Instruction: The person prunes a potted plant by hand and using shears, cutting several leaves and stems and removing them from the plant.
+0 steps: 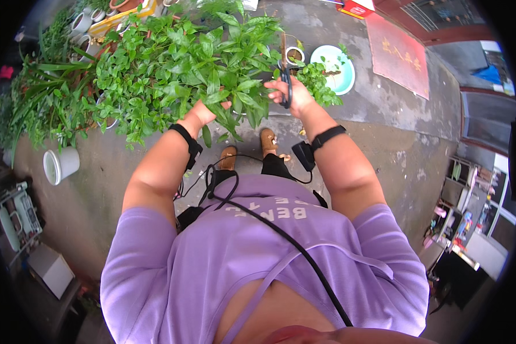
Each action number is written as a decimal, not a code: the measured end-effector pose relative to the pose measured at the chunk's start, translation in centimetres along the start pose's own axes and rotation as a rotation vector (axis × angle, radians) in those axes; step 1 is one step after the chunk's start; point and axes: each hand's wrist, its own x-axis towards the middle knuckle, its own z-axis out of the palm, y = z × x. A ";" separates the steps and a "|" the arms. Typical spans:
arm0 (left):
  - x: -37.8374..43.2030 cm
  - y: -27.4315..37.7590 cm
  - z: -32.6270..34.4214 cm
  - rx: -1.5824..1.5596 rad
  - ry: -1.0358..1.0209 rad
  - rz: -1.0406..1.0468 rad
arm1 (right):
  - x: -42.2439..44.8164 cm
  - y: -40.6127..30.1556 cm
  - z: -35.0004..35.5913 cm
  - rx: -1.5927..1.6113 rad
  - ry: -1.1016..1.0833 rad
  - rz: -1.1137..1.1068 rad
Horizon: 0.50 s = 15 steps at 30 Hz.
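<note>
My right hand (300, 96) holds a pair of scissors (286, 88) by the dark handles, with the rusty brown blades pointing away from me. Its other fingers reach toward the leaves on the left. My left hand (203, 112) is in among the front leaves of a leafy green potted plant (217, 64). Leaves cover most of its fingers, so whether it grips a stem is hidden. Beyond the scissors stands a small white pot (294, 55). A pale turquoise basin (347, 75) with cut leaves and a sprig inside lies to the right, beside a low leafy plant (322, 84).
More potted plants (133, 81) crowd the left. A white plastic bucket (66, 164) lies tipped on the concrete floor. A red doormat (397, 56) bearing writing is at far right, near a doorway. Loose black cables (275, 228) hang across my front. Cluttered shelves (456, 202) line the right.
</note>
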 end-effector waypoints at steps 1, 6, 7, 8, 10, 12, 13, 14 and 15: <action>0.3 0.2 0.3 0.022 0.016 0.010 | 1.5 0.0 0.1 0.039 -0.025 0.019; 0.4 -1.6 3.0 0.111 0.008 -0.198 | 8.3 0.0 1.1 -0.293 -0.112 -0.137; 0.7 -1.4 3.2 0.267 -0.002 -0.162 | 8.5 -0.6 1.6 -0.265 -0.127 -0.104; 0.9 -1.3 3.4 0.423 -0.016 -0.125 | 9.5 -0.2 1.6 -0.289 -0.124 -0.121; 1.6 2.1 4.1 0.427 0.072 -0.109 | 11.4 0.4 0.7 -0.275 -0.151 -0.152; 1.8 6.5 4.3 0.188 0.259 -0.176 | 11.1 -0.2 0.9 -0.316 -0.169 -0.133; 1.9 7.2 4.7 0.098 0.329 -0.220 | 11.0 -0.5 1.0 -0.337 -0.176 -0.126; 1.9 6.7 5.6 0.066 0.430 -0.156 | 11.7 -0.2 0.5 -0.384 -0.198 -0.099; 1.6 6.0 5.9 0.141 0.436 -0.161 | 11.8 -0.2 0.7 -0.328 -0.242 -0.075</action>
